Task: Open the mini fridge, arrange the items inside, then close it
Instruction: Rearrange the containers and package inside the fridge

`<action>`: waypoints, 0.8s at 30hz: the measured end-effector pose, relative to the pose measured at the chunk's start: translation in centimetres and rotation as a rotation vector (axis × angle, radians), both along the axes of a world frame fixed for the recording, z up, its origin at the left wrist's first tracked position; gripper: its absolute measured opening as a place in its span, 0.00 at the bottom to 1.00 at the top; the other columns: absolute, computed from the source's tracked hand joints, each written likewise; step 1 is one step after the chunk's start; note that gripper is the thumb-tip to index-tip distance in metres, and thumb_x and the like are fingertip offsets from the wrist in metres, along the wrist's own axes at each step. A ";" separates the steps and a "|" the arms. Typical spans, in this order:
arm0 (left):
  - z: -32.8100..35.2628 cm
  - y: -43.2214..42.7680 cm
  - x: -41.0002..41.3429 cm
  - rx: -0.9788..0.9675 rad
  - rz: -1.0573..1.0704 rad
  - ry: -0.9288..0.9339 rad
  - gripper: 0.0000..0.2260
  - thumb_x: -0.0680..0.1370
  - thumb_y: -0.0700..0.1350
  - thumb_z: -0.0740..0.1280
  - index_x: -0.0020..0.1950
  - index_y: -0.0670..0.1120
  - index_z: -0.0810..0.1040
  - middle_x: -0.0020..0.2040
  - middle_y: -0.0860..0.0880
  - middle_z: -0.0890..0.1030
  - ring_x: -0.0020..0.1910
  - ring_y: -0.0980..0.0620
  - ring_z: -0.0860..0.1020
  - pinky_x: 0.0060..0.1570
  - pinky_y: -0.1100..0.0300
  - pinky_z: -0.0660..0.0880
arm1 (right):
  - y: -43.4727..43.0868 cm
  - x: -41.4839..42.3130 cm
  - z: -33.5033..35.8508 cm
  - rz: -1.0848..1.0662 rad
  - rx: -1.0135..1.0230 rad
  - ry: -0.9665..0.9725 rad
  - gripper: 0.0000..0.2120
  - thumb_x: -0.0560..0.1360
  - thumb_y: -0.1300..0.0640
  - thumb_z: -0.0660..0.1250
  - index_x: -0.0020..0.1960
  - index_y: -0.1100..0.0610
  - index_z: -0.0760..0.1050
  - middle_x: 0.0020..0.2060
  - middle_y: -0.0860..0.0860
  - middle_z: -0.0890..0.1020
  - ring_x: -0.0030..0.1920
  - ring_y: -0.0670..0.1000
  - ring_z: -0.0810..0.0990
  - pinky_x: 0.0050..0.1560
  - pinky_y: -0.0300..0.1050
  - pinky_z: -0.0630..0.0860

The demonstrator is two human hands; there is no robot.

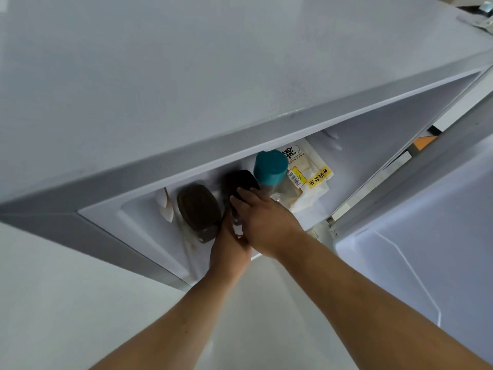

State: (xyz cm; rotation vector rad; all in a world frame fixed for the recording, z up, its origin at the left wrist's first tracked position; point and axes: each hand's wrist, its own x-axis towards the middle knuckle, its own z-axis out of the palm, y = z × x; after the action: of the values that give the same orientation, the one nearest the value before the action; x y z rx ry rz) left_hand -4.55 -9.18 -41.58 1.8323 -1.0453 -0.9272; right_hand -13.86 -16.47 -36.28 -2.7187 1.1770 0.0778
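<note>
I look down over the grey top of the mini fridge (213,76); its door (426,249) hangs open on the right. Inside stand a jar with a dark brown lid (198,206), a second dark-lidded jar (240,182), a teal-capped bottle (270,166) and a bagged loaf of bread with a yellow label (317,177). Both hands reach into the compartment. My right hand (262,222) is wrapped over the second dark-lidded jar from the right. My left hand (229,247) grips the same jar from below and the left. The jar's body is mostly hidden by my fingers.
White egg-like shapes (166,209) sit at the left inner wall beside the brown-lidded jar. A pale floor (66,289) lies below the fridge. A metal hinge (480,20) shows at the fridge's top right corner. Orange and white objects (424,141) show through the door gap.
</note>
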 end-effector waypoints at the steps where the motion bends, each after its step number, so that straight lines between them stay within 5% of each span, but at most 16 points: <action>1: 0.1 0.5 0.6 0.006 0.011 0.031 0.31 0.78 0.39 0.69 0.78 0.52 0.63 0.72 0.49 0.74 0.68 0.50 0.75 0.64 0.54 0.73 | 0.2 0.6 0.1 -0.001 -0.003 -0.011 0.32 0.78 0.57 0.65 0.80 0.55 0.62 0.79 0.57 0.64 0.78 0.63 0.62 0.77 0.58 0.60; 6: -0.1 4.2 -1.1 0.077 0.307 0.142 0.22 0.77 0.41 0.72 0.70 0.46 0.72 0.63 0.46 0.80 0.63 0.44 0.79 0.60 0.49 0.76 | 1.7 2.3 0.8 0.060 -0.020 -0.183 0.30 0.78 0.56 0.63 0.79 0.55 0.64 0.77 0.57 0.68 0.77 0.63 0.62 0.77 0.60 0.59; 9: -0.2 5.3 -1.8 0.059 0.342 0.003 0.24 0.78 0.38 0.68 0.74 0.45 0.69 0.67 0.43 0.78 0.64 0.42 0.78 0.59 0.58 0.73 | 2.6 3.4 1.0 0.169 -0.006 -0.229 0.28 0.79 0.54 0.65 0.79 0.54 0.65 0.79 0.56 0.66 0.78 0.63 0.60 0.78 0.60 0.56; 11: -0.2 4.6 -2.0 0.132 0.197 -0.205 0.25 0.83 0.37 0.60 0.80 0.42 0.59 0.76 0.39 0.69 0.73 0.40 0.69 0.67 0.63 0.67 | 2.5 4.0 0.7 0.171 0.036 -0.162 0.27 0.82 0.50 0.61 0.80 0.52 0.61 0.80 0.54 0.61 0.80 0.60 0.55 0.79 0.58 0.52; 12: 0.0 3.9 -1.7 0.096 0.204 -0.260 0.24 0.85 0.40 0.54 0.81 0.39 0.53 0.79 0.36 0.62 0.77 0.38 0.62 0.74 0.58 0.62 | 2.2 4.3 0.5 0.160 0.054 -0.126 0.27 0.83 0.49 0.59 0.81 0.51 0.60 0.81 0.53 0.60 0.80 0.60 0.54 0.79 0.58 0.51; 16: -1.0 1.1 0.0 0.167 -0.132 -1.090 0.25 0.86 0.44 0.42 0.80 0.37 0.41 0.82 0.34 0.50 0.80 0.37 0.51 0.78 0.43 0.52 | 1.6 4.1 0.1 0.081 0.037 -0.087 0.28 0.83 0.46 0.57 0.81 0.50 0.59 0.81 0.54 0.60 0.79 0.60 0.58 0.79 0.60 0.51; 19: -1.1 0.3 1.1 0.259 -0.291 -1.217 0.26 0.83 0.44 0.36 0.80 0.37 0.39 0.82 0.36 0.47 0.81 0.38 0.47 0.79 0.42 0.49 | 1.3 4.2 0.3 0.049 0.030 -0.106 0.28 0.82 0.45 0.57 0.81 0.49 0.60 0.80 0.54 0.62 0.78 0.61 0.61 0.78 0.62 0.54; 24: -1.1 1.1 1.4 0.264 -0.294 -1.221 0.27 0.83 0.57 0.59 0.80 0.47 0.62 0.78 0.43 0.67 0.76 0.46 0.66 0.75 0.50 0.63 | 2.6 5.4 0.5 0.055 0.025 -0.097 0.27 0.82 0.44 0.56 0.79 0.50 0.63 0.79 0.54 0.65 0.76 0.61 0.63 0.77 0.62 0.56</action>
State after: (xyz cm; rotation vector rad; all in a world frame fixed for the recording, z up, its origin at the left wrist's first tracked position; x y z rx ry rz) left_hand -3.17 -8.13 -42.72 2.5466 -2.0055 0.0402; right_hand -8.50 -13.89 -35.80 -2.6998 1.0681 -0.0319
